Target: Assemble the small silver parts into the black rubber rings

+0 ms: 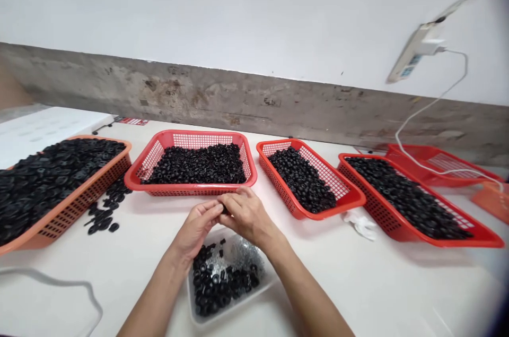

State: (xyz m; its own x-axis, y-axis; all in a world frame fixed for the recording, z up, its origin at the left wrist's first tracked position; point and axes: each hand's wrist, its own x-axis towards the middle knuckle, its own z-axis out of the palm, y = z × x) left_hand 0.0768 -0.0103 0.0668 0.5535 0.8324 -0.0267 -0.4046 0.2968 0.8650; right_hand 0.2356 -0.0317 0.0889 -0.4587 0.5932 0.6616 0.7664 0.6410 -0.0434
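Observation:
My left hand (pixel 198 225) and my right hand (pixel 245 213) meet fingertip to fingertip over the white table, pinched together on a small black part (pixel 225 210) that barely shows between them. Just below the hands lies a clear shallow tray (pixel 231 306) holding black rubber rings and small shiny metal pieces. Right behind the hands stands a red basket (pixel 191 189) filled with black rings.
An orange basket (pixel 75 203) heaped with black parts stands at the left, with loose rings (pixel 104 216) spilled beside it. Two more red baskets (pixel 314 213) (pixel 405 228) of rings stand at the right, an empty one behind. A white cloth (pixel 361 222) lies between them. A charger cable (pixel 421 114) hangs from the wall.

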